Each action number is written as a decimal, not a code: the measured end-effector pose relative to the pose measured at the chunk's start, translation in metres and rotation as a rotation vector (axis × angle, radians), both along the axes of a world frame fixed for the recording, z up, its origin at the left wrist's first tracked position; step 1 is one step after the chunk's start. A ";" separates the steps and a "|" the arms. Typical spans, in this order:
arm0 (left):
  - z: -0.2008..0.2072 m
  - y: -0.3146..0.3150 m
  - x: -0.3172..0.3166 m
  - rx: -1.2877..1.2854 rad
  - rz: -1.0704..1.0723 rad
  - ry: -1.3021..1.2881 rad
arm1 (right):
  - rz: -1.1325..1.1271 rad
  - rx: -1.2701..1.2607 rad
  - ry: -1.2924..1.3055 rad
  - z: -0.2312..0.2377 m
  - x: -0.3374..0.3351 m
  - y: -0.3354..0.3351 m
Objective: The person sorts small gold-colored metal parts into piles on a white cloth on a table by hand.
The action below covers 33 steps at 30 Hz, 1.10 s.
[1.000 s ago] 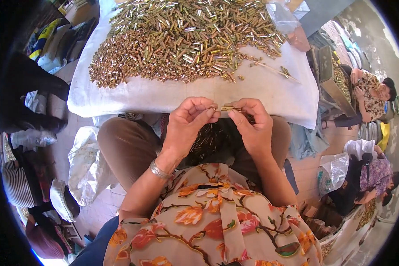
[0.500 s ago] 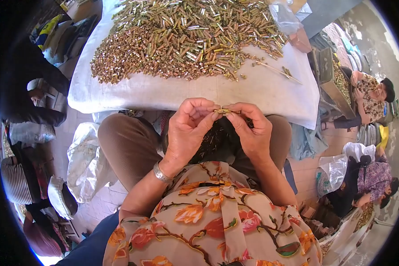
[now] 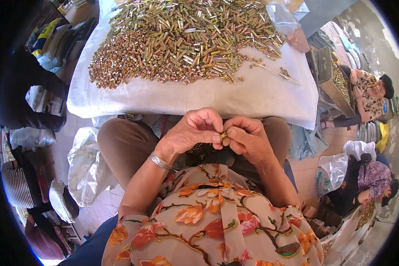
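Observation:
My left hand [image 3: 191, 132] and my right hand [image 3: 249, 138] meet above my lap. Both pinch one small brass-coloured metal tube [image 3: 224, 134] between thumbs and fingertips; the fingers cover most of it. Below them, between my knees, a dark holder [image 3: 199, 156] with shiny metal pieces is partly hidden by my hands. On the cloth-covered table [image 3: 186, 99] ahead lies a heap of longer brass-coloured tubes [image 3: 199, 33]. Short coppery metal pieces [image 3: 115, 62] form the left part of that heap.
A thin pale stick [image 3: 275, 72] lies right of the heap, near a clear plastic bag [image 3: 283, 18]. Left of my knee slumps a white plastic sack [image 3: 86, 166]. People sit at the right, one beside a wooden box [image 3: 332, 82] of metal pieces; others are at the left.
Both hands have come down and closer to my body. The tube, earlier level and more exposed between my fingertips, is now tilted and mostly covered, with the fingers closer together.

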<state>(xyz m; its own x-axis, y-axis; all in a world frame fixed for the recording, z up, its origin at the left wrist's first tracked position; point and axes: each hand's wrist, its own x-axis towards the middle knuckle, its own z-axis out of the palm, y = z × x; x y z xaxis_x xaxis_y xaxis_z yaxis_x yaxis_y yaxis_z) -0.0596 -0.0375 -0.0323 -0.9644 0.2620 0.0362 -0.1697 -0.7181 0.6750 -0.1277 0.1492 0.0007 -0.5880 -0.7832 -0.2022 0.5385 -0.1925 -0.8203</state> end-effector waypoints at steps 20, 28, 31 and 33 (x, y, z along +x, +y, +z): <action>-0.028 -0.003 -0.102 -1.850 0.846 0.188 | -0.141 1.085 1.376 -0.053 -0.138 -0.059; -0.036 -0.003 -0.104 -2.054 0.860 0.413 | -0.280 0.796 1.276 -0.047 -0.121 -0.034; -0.032 -0.004 -0.104 -2.077 0.855 0.510 | -0.293 0.626 1.108 -0.039 -0.101 -0.019; -0.031 -0.005 -0.105 -2.076 0.849 0.547 | -0.193 0.586 0.651 -0.033 -0.088 -0.008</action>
<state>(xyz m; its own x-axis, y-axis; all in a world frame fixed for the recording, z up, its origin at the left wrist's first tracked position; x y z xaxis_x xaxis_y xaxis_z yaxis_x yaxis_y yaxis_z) -0.1646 -0.0421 -0.0629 -0.8342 -0.0409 0.5499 0.0808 0.9774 0.1953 -0.2153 0.1408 -0.0320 -0.8369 -0.5342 -0.1192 -0.0658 0.3144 -0.9470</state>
